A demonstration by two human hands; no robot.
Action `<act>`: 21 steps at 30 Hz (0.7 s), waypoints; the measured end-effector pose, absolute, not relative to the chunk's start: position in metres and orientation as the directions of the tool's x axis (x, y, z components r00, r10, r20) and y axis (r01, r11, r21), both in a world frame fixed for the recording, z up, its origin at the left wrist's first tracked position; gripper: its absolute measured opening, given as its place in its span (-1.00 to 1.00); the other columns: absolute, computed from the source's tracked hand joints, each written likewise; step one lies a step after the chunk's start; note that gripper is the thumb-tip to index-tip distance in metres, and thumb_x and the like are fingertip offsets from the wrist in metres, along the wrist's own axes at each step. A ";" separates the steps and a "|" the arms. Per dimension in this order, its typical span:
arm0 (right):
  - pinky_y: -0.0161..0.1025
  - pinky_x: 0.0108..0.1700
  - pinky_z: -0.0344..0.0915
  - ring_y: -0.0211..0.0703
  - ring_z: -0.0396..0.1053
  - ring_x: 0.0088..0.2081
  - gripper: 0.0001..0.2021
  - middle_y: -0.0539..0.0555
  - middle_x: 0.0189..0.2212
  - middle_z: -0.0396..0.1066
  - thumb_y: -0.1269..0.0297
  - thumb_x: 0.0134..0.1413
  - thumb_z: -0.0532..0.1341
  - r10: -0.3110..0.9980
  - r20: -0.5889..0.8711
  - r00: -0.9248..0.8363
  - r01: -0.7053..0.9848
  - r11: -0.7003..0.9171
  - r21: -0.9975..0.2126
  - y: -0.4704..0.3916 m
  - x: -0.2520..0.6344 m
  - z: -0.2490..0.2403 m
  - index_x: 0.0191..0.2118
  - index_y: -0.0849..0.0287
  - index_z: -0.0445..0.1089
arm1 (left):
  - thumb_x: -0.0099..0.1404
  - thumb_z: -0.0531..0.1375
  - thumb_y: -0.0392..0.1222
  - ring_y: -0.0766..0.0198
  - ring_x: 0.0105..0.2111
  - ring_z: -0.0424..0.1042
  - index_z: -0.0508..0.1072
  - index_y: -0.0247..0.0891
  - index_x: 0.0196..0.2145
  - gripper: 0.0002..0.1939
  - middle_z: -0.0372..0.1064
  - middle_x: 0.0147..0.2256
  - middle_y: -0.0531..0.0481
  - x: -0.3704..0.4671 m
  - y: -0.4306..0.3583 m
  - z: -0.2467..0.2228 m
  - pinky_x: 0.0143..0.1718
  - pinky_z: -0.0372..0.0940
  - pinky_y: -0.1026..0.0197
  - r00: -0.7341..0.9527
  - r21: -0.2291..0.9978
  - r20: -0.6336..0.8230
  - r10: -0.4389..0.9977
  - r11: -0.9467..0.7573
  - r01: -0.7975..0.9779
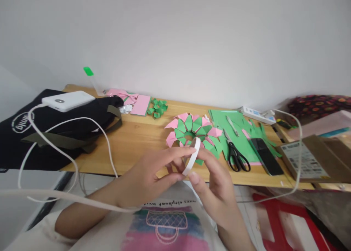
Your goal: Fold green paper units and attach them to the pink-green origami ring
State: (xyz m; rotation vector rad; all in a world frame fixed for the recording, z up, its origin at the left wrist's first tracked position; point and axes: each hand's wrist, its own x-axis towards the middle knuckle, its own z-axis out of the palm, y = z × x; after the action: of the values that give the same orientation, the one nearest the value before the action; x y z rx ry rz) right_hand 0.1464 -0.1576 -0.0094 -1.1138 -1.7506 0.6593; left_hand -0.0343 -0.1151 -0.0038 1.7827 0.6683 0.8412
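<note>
White ring stands tilted between the person's two hands, near the front edge of the tabletop. Left hand and right hand both grasp it with their fingers. Just beyond lies a folded-paper wreath of green and pink pieces; black-handled scissors rest to its right, near a dark phone.

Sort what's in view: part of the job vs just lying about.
Likely in the job:
- white ring, between both hands
- paper wreath
- green folds
- pink paper
- green sheets
- scissors

Likely just lying about:
- bag
- power bank
- phone
- power strip
- box
</note>
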 end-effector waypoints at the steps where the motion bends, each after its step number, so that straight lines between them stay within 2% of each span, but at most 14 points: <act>1: -0.18 -0.07 0.37 -0.17 0.44 -0.11 -0.73 0.01 -0.13 0.48 0.26 0.23 0.17 0.894 0.422 -0.152 0.402 0.446 -0.800 -0.158 0.146 -0.009 0.05 0.02 0.32 | 0.29 0.21 -0.35 0.32 -0.33 0.46 0.37 0.04 0.14 -0.50 0.52 -0.30 0.15 -0.033 -0.115 -0.003 -0.23 0.34 0.34 0.607 0.940 0.232 0.760 -0.337 0.062; 4: -0.20 -0.04 0.36 -0.17 0.44 -0.06 -0.75 0.01 -0.13 0.49 0.25 0.23 0.17 0.887 0.437 -0.147 0.425 0.456 -0.782 -0.156 0.152 -0.009 0.02 0.02 0.35 | 0.30 0.21 -0.33 0.31 -0.35 0.46 0.41 -0.03 0.08 -0.59 0.52 -0.31 0.10 -0.031 -0.113 -0.002 -0.26 0.35 0.32 0.616 0.937 0.227 0.754 -0.342 0.073; 6: -0.16 -0.04 0.37 -0.13 0.46 -0.07 -0.78 0.05 -0.16 0.52 0.16 0.26 0.12 0.905 0.421 -0.057 0.502 0.391 -0.772 -0.150 0.169 -0.014 -0.06 0.04 0.41 | 0.29 0.20 -0.33 0.31 -0.35 0.45 0.43 -0.06 0.02 -0.64 0.51 -0.31 0.08 -0.030 -0.112 -0.001 -0.28 0.35 0.31 0.615 0.936 0.229 0.755 -0.344 0.073; 7: -0.13 -0.08 0.38 -0.09 0.48 -0.12 -0.74 0.08 -0.19 0.54 0.11 0.28 0.07 0.923 0.382 0.035 0.565 0.297 -0.770 -0.146 0.182 -0.018 -0.12 0.07 0.45 | 0.28 0.21 -0.33 0.31 -0.35 0.45 0.44 -0.06 0.00 -0.66 0.50 -0.31 0.07 -0.030 -0.110 -0.001 -0.29 0.35 0.31 0.612 0.939 0.227 0.758 -0.338 0.071; 8: -0.10 -0.11 0.38 -0.04 0.49 -0.14 -0.65 0.14 -0.22 0.54 0.05 0.29 0.02 0.912 0.344 0.222 0.655 0.122 -0.746 -0.141 0.200 -0.024 -0.16 0.12 0.47 | 0.27 0.21 -0.33 0.31 -0.35 0.45 0.45 -0.06 -0.03 -0.67 0.48 -0.31 0.06 -0.031 -0.109 -0.001 -0.30 0.35 0.32 0.610 0.943 0.222 0.761 -0.326 0.063; 9: -0.05 -0.12 0.37 0.02 0.49 -0.14 -0.60 0.21 -0.21 0.54 0.02 0.28 0.00 0.873 0.288 0.393 0.746 -0.120 -0.655 -0.136 0.219 -0.031 -0.14 0.17 0.47 | 0.26 0.22 -0.33 0.32 -0.35 0.45 0.46 -0.06 -0.05 -0.68 0.47 -0.31 0.06 -0.031 -0.107 -0.001 -0.30 0.35 0.32 0.606 0.950 0.218 0.765 -0.309 0.049; 10: 0.00 -0.14 0.37 0.09 0.48 -0.13 -0.58 0.25 -0.20 0.53 0.00 0.23 0.02 0.832 0.215 0.511 0.802 -0.372 -0.467 -0.131 0.240 -0.039 -0.12 0.19 0.48 | 0.25 0.24 -0.33 0.32 -0.35 0.45 0.46 -0.06 -0.07 -0.70 0.46 -0.30 0.06 -0.032 -0.105 -0.001 -0.30 0.35 0.32 0.605 0.958 0.209 0.769 -0.286 0.031; 12: 0.17 -0.17 0.32 0.36 0.44 -0.11 -0.62 0.47 -0.21 0.48 0.10 0.05 0.20 0.789 0.150 0.595 0.784 -0.528 -0.327 -0.123 0.280 -0.055 -0.23 0.37 0.51 | 0.23 0.27 -0.32 0.34 -0.37 0.45 0.44 -0.06 -0.08 -0.69 0.45 -0.33 0.08 -0.032 -0.101 -0.002 -0.29 0.36 0.33 0.607 0.976 0.191 0.771 -0.217 -0.030; 13: 0.17 -0.22 0.32 0.39 0.45 -0.17 -0.68 0.49 -0.26 0.48 0.16 -0.01 0.24 0.790 0.109 0.603 0.781 -0.558 -0.281 -0.120 0.297 -0.063 -0.31 0.38 0.52 | 0.23 0.28 -0.32 0.36 -0.38 0.45 0.42 -0.05 -0.05 -0.66 0.45 -0.35 0.09 -0.032 -0.098 -0.002 -0.30 0.37 0.34 0.613 0.982 0.180 0.770 -0.175 -0.069; 15: 0.06 -0.24 0.34 0.22 0.47 -0.27 -0.82 0.34 -0.40 0.48 0.25 -0.06 0.29 0.827 0.001 0.562 0.807 -0.548 -0.220 -0.116 0.320 -0.076 -0.47 0.29 0.49 | 0.22 0.29 -0.33 0.38 -0.42 0.45 0.36 -0.06 0.00 -0.59 0.43 -0.40 0.13 -0.031 -0.093 -0.002 -0.35 0.37 0.37 0.628 0.987 0.149 0.764 -0.077 -0.141; 16: 0.00 -0.20 0.35 0.11 0.46 -0.27 -0.85 0.26 -0.40 0.48 0.27 -0.05 0.31 0.842 -0.041 0.538 0.822 -0.535 -0.197 -0.115 0.327 -0.080 -0.48 0.26 0.48 | 0.22 0.30 -0.32 0.39 -0.43 0.44 0.33 -0.07 0.02 -0.57 0.43 -0.41 0.13 -0.030 -0.090 -0.001 -0.40 0.36 0.39 0.641 0.984 0.134 0.756 -0.027 -0.174; 18: -0.07 -0.10 0.37 -0.06 0.45 -0.21 -0.86 0.15 -0.30 0.48 0.26 0.04 0.32 0.848 -0.112 0.518 0.834 -0.530 -0.151 -0.114 0.332 -0.086 -0.38 0.24 0.47 | 0.22 0.31 -0.29 0.39 -0.46 0.42 0.31 -0.11 0.02 -0.57 0.42 -0.41 0.11 -0.027 -0.083 0.001 -0.52 0.34 0.43 0.668 0.975 0.100 0.737 0.062 -0.214; 21: -0.01 0.02 0.36 -0.11 0.40 -0.05 -0.80 0.11 -0.06 0.43 0.19 0.19 0.25 0.821 -0.183 0.541 0.818 -0.564 -0.112 -0.113 0.330 -0.090 -0.16 0.21 0.43 | 0.23 0.30 -0.27 0.38 -0.50 0.40 0.30 -0.15 -0.01 -0.61 0.39 -0.42 0.10 -0.026 -0.075 0.007 -0.62 0.32 0.45 0.686 0.968 0.077 0.723 0.109 -0.224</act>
State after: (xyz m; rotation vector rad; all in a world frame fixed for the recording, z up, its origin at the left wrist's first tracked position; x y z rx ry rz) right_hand 0.3296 -0.1128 -0.0899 -2.7462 -1.4613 0.3374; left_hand -0.0260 -0.0748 0.0068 1.2828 0.4776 0.7364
